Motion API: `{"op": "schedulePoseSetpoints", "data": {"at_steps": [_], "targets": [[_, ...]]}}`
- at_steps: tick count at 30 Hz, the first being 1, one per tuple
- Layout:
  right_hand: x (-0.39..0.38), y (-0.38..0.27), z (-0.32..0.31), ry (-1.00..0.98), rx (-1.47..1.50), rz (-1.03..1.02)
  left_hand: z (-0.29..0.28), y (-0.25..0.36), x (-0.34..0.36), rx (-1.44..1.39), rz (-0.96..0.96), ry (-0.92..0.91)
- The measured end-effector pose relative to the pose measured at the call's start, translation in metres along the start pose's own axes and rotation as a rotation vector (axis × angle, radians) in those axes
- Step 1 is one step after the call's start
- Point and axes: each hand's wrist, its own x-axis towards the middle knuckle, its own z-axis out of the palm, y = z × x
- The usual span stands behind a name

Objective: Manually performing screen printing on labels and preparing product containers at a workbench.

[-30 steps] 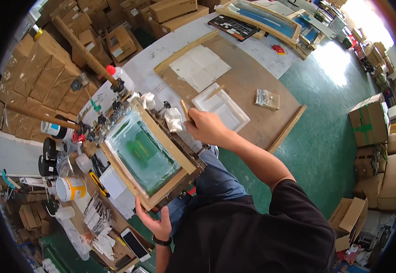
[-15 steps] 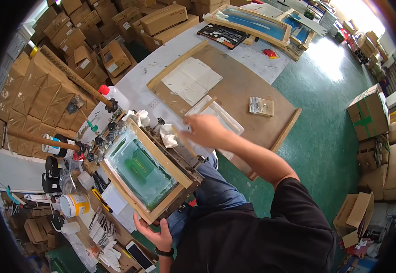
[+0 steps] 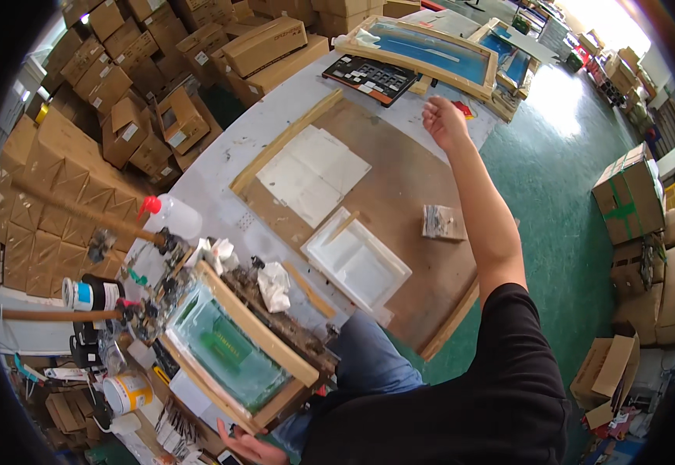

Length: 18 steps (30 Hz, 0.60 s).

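A wooden screen-printing frame (image 3: 275, 341) with wet green mesh sits clamped at an angle on a dark metal press at the lower left. Just below its near corner is my left hand (image 3: 251, 448), its fingers spread, partly cut off by the picture's lower edge. My right hand (image 3: 444, 124) is stretched far out over the table's far right side, fingers curled in. Whether anything is inside them is hidden. Right beside that hand lies a small red and yellow item (image 3: 465, 111), partly covered by it.
On the brown board (image 3: 399, 194) are a white tray (image 3: 384, 283), pale sheets (image 3: 314, 174) and a small clear packet (image 3: 444, 222). Blue-meshed frames (image 3: 430, 50) lie beyond a black-and-orange panel (image 3: 368, 77). A red-capped bottle (image 3: 176, 217) stands near the clamps; cartons (image 3: 264, 50) fill the back left.
My right hand has swung from above the white tray to the far right of the table, its arm now extended. The left hand appears lower in the picture, still by the frame's corner.
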Motion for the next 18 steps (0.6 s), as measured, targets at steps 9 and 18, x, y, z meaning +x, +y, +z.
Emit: {"op": "schedulePoseSetpoints", "data": {"at_steps": [9,18], "targets": [[0.162,-0.005,-0.034,0.223,0.311,-0.002,-0.016,-0.039,0.047,0.14,-0.296,0.414],[0.189,-0.015,-0.01,0.281,0.172,-0.082,-0.039,-0.059,0.07,0.024,-0.108,0.242]]}}
